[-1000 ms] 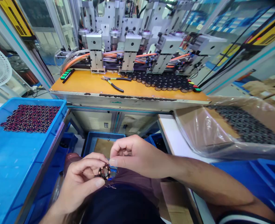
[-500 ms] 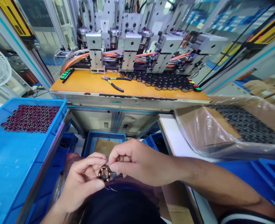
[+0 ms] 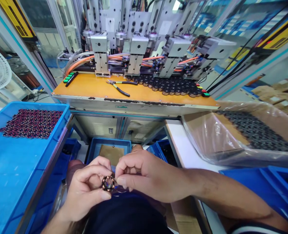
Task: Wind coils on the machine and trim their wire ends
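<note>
A small ring-shaped motor stator [image 3: 103, 184] with copper windings and a black body is held between the thumb and fingers of my left hand [image 3: 89, 187]. Its open centre faces me. Thin wire ends trail from its lower right side. My right hand [image 3: 144, 174] is at the stator's right edge, thumb and forefinger pinched together on what looks like a fine wire lead [image 3: 120, 191]. The fingertips partly hide the exact grip. Both hands are above my lap.
A machine with metal clamps [image 3: 101, 44] stands ahead; cutting pliers [image 3: 119, 87] and rows of black parts [image 3: 168, 85] lie on its orange ledge [image 3: 85, 87]. At left, a blue tray [image 3: 17, 162] holds many stators [image 3: 34, 123]. At right is a plastic-lined box [image 3: 202, 136] of dark parts.
The stator has shifted slightly left and turned more face-on to me. My right hand has moved a little lower, still pinching at its right edge.
</note>
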A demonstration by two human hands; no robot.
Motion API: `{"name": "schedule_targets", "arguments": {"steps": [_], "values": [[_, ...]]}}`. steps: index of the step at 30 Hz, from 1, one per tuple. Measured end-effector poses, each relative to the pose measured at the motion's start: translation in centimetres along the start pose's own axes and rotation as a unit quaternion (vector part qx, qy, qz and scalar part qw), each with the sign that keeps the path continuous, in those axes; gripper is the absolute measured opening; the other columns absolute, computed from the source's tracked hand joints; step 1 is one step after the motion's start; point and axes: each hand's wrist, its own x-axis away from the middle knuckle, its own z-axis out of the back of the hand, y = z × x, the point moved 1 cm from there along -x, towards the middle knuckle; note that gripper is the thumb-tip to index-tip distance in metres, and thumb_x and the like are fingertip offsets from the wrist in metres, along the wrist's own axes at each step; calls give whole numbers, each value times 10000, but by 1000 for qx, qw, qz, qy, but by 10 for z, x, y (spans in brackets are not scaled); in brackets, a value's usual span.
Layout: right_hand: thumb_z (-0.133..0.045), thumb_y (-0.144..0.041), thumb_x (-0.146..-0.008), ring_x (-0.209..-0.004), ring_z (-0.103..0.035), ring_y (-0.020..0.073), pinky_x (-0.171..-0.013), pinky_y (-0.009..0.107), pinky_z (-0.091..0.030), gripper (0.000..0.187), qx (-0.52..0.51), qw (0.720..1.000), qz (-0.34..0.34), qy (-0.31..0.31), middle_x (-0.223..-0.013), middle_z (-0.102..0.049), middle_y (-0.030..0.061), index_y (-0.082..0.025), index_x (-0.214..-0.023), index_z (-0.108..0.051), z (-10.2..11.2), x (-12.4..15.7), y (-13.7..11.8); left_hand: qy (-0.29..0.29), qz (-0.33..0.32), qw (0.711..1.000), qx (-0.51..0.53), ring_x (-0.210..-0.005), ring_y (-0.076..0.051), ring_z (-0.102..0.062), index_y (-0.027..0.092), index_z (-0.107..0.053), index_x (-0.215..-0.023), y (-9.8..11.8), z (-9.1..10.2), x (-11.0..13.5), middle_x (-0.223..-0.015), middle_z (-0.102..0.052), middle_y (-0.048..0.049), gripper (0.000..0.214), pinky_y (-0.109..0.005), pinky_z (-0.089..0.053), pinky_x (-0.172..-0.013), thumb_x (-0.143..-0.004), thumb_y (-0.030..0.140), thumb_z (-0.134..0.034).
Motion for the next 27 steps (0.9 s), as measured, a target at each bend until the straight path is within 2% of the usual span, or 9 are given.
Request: {"name": "schedule_targets", "arguments": {"steps": [4, 6, 9, 11, 13, 17, 21, 24, 27], "values": [[-635, -171, -887, -684, -604, 103, -674, 216, -455, 92, 173, 977, 101, -75, -717, -659, -6, -157, -812, -687, 11, 8, 2, -6, 13, 1000, 27, -732, -134, -624, 212, -758, -947, 1, -1, 0, -953, -563, -52, 267, -246, -518, -659, -695, 235, -844], [-621, -179, -914, -775, -619, 130, -743, 245, -476, 64, 268, 947, 175, -20, -816, -684, 28, -155, -911, -681, 17, 10, 4, -18, 26, 998, 57, -723, -139, -649, 230, -747, -977, 1, -2, 0, -957, -553, -40, 283, -249, -523, -655, -707, 239, -833], [-556, -184, -965, -870, -617, 146, -798, 269, -502, 126, 347, 879, 316, 83, -942, -691, 82, -130, -1051, -631, 18, 8, 7, -37, 52, 993, 100, -694, -122, -664, 240, -745, -986, 1, -4, 1, -957, -555, -24, 303, -218, -519, -632, -699, 262, -840], [-554, -202, -976, -877, -622, 143, -798, 269, -518, 147, 358, 842, 394, 89, -952, -695, 90, -123, -1085, -612, 14, 3, 8, -33, 72, 990, 119, -689, -114, -667, 240, -745, -979, 0, -5, 2, -971, -570, -21, 311, -207, -522, -635, -689, 278, -850], [-574, -212, -971, -854, -629, 139, -768, 263, -523, 136, 357, 824, 431, 90, -933, -700, 85, -129, -1074, -609, 10, -1, 9, -23, 91, 987, 131, -685, -111, -665, 235, -745, -974, -2, -6, 4, -977, -583, -22, 323, -204, -529, -636, -677, 292, -861], [-606, -213, -954, -783, -633, 136, -714, 267, -512, 87, 339, 818, 457, 84, -847, -702, 65, -137, -993, -627, 7, -6, 9, -30, 117, 983, 138, -688, -111, -649, 206, -749, -936, -4, -7, 5, -959, -584, -32, 291, -195, -532, -614, -666, 234, -856], [-550, -182, -975, -726, -628, 139, -657, 278, -490, 118, 333, 813, 469, 87, -793, -710, 62, -143, -926, -649, 7, -8, 10, -33, 121, 982, 141, -654, -85, -618, 192, -748, -926, -2, -6, 4, -955, -567, -31, 278, -180, -512, -599, -666, 199, -846], [-542, -187, -978, -712, -626, 133, -643, 272, -478, 136, 300, 823, 470, 109, -785, -715, 54, -155, -912, -656, 4, -9, 15, -30, 113, 985, 128, -668, -82, -599, 202, -745, -946, -3, -4, 4, -983, -550, -33, 295, -187, -502, -603, -671, 229, -848], [-558, -177, -968, -722, -633, 120, -669, 246, -491, 117, 248, 844, 454, 142, -788, -710, 57, -147, -907, -654, -3, -9, 22, -22, 73, 993, 94, -709, -94, -585, 218, -753, -968, -5, -3, 4, -1003, -557, -45, 288, -208, -501, -640, -692, 221, -834]]}}
